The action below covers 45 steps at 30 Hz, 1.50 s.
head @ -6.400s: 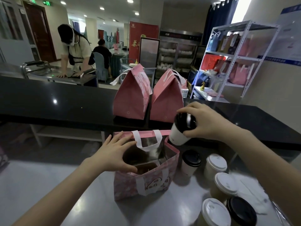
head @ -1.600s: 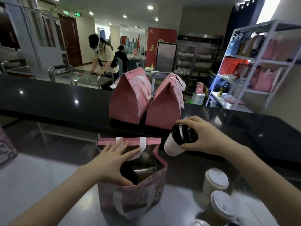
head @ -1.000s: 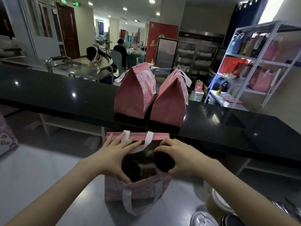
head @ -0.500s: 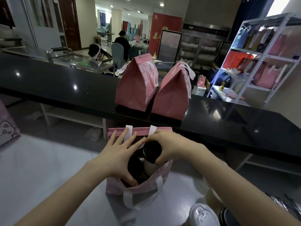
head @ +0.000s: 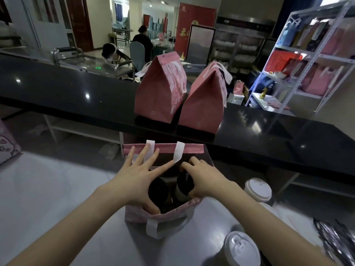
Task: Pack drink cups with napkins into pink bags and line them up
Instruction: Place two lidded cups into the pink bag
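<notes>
An open pink bag with white handles stands on the grey table in front of me. My left hand lies spread over its left side, fingers straight, thumb hooked inside the near rim. Under that hand a black-lidded cup stands inside. My right hand grips a second black-lidded cup and holds it low inside the bag, right of the first. Two closed pink bags stand side by side on the black counter behind.
White-lidded cups stand to the right of the bag and at the near right. A black counter runs across behind the bag. Another pink bag sits at the far left edge. A white shelf rack stands back right. People sit beyond the counter.
My right hand brought the black-lidded cup from above the table over the bag and lowered it inside beside the first cup. My left hand stayed on the bag's left side.
</notes>
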Tool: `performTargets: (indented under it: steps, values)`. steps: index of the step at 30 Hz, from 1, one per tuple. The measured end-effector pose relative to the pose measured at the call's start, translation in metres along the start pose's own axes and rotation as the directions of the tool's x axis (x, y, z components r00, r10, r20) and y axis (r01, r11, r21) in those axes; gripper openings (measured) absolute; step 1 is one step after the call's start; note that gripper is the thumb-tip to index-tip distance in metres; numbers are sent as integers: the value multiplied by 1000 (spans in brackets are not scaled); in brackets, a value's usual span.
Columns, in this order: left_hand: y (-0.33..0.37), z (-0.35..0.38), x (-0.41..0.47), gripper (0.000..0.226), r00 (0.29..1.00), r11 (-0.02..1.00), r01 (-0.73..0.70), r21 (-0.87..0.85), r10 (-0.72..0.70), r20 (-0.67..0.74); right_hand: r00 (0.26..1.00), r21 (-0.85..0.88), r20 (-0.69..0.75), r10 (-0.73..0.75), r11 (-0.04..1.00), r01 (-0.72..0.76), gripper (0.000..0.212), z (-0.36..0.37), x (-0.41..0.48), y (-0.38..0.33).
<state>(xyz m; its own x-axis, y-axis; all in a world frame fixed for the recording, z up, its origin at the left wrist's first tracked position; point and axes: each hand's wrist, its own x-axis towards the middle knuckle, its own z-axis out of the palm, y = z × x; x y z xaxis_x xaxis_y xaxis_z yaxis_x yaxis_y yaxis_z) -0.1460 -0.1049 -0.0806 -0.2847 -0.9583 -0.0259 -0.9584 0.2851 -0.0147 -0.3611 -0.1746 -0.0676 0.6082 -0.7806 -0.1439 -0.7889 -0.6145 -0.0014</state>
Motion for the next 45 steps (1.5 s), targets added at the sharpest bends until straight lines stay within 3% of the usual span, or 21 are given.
performTargets:
  steps: [9,24,45]
  values:
    - [11,1,4,132,999,1000,-9,11,9,-38,999,-90,-24,-37,995,35,88,19,13,-11]
    - [0,2,4,122,1000,999,14,31,-14,-4,997,55,64,45,997,-48,91,37,23,-23]
    - [-33,-5,12,115,998,996,-58,-67,58,-4,977,50,159,146,987,-155,78,41,48,-49]
